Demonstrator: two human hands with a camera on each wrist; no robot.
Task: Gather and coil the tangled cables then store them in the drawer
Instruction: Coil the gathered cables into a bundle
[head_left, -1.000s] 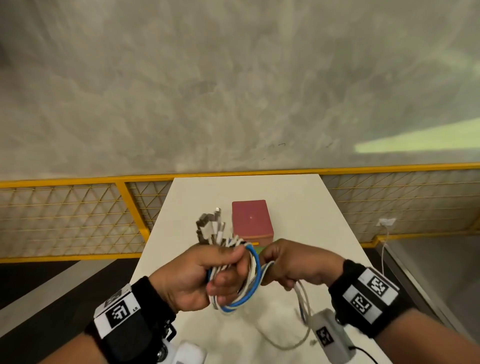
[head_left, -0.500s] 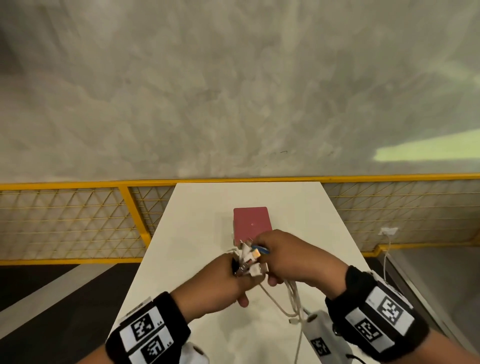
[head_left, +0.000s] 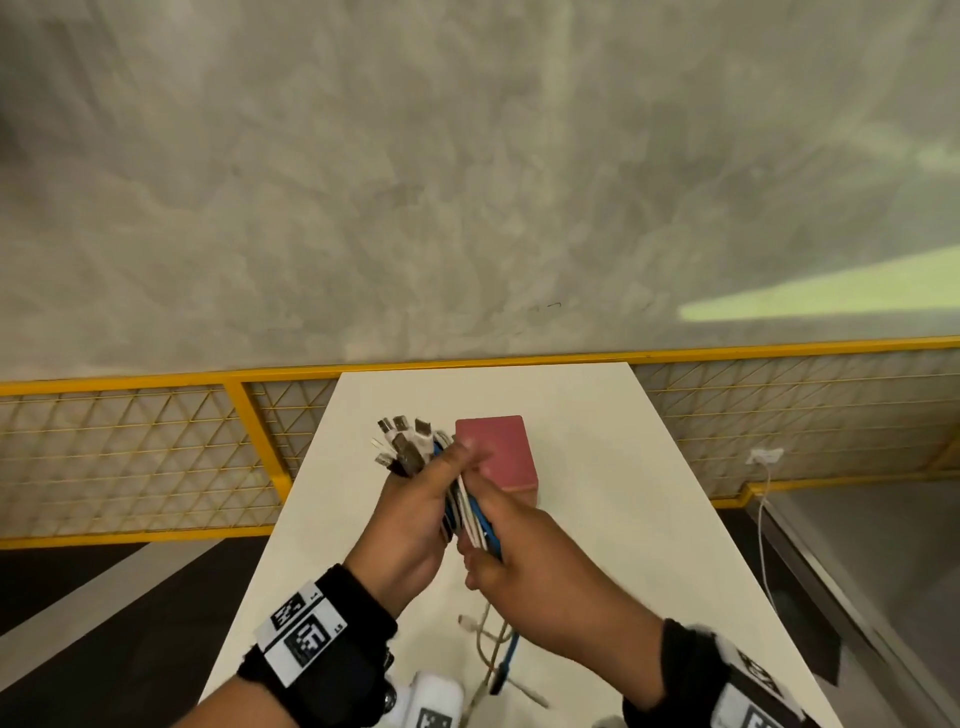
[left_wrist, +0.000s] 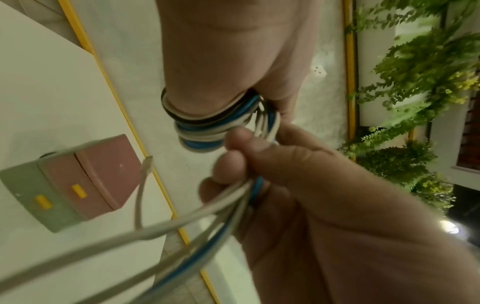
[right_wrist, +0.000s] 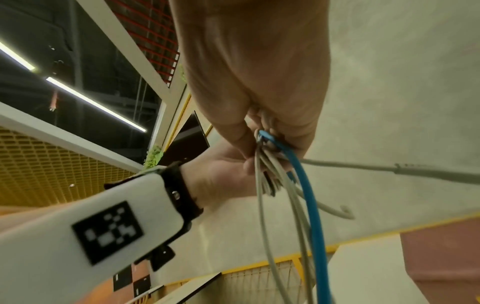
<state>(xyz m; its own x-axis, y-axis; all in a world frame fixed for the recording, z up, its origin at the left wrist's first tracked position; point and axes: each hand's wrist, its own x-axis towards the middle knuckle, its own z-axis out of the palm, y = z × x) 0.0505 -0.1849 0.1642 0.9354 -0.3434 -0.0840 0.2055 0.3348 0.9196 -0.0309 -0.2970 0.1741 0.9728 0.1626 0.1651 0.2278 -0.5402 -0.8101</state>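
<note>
Plugs now fanned up again; my left hand (head_left: 415, 519) and right hand (head_left: 524, 561) both grip the white-and-blue cable bundle (head_left: 470, 512), tails uncoiled.

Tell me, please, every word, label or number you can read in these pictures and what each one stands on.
"L5": possibly, tiny characters beside the black-and-white square markers on the black left wristband; too small to be sure.
Black right wristband: markers only, blurred, no readable text.
White wrist-camera housing: a square marker pattern, no letters.
Pink and green plastic drawer box: no lettering visible.
</note>
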